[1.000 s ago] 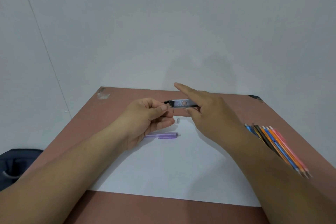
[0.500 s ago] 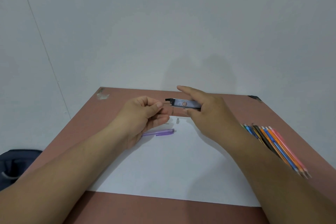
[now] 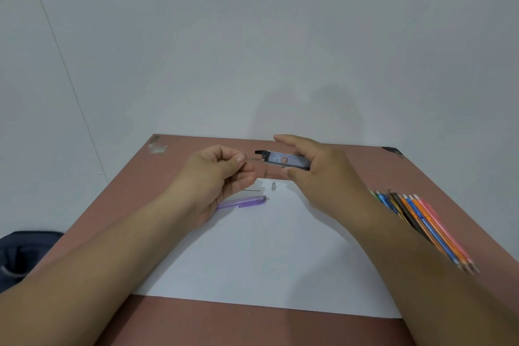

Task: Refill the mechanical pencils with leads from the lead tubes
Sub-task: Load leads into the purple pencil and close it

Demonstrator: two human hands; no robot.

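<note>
The reddish-brown tabletop (image 3: 174,177) stretches out to the pale wall, and a white sheet of paper (image 3: 252,255) lies on it under both forearms. Off the left edge, low down, sits a dark blue bag (image 3: 25,250). Both arms reach in from the near corners and meet over the far end of the paper. At the right, a fanned bundle of coloured mechanical pencils (image 3: 421,222) lies on the tabletop, partly hidden behind the right forearm.

The right hand (image 3: 323,174) is raised above the paper, back of the hand to the camera, index finger stretched out straight along the top while thumb and the other fingers grip the lead tube (image 3: 283,161), held roughly level with its black cap end pointing left. The left hand (image 3: 213,177) faces it, fingers curled in, thumb pressed against the index finger just beside the tube's mouth; a thin lead (image 3: 254,160) runs from that pinch to the tube's opening.

On the paper below the left hand, a purple mechanical pencil (image 3: 243,202) lies flat, its near end tucked under the palm. Just beyond it rests a single loose lead (image 3: 251,190), and beside that a small silver cap (image 3: 273,186).
</note>
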